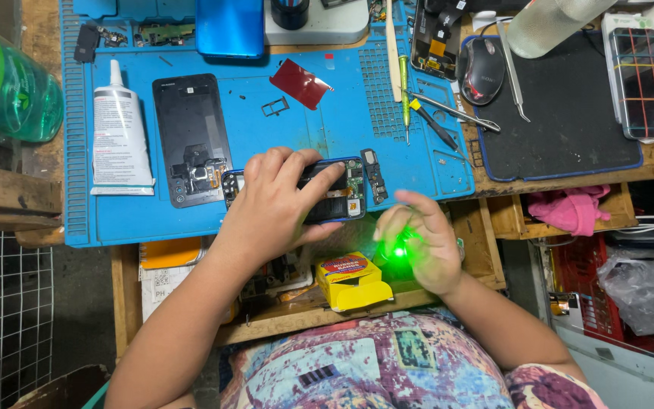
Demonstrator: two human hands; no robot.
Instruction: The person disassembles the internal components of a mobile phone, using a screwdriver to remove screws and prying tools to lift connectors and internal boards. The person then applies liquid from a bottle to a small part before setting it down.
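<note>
on the blue mat (281, 129), my landmark here, a green bottle (9, 83) sits off its left edge, cut off by the frame with contents i can't make out, a white glue tube (119, 132) lies on its left part, and a yellow box with a red label (351, 279) sits just below its front edge. my left hand (278, 201) clamps around the opened phone (338, 193) at the mat's front edge, covering much of it. my right hand (421, 242), just below the mat's front right corner, curls around something glowing green; what it is i cannot tell.
</note>
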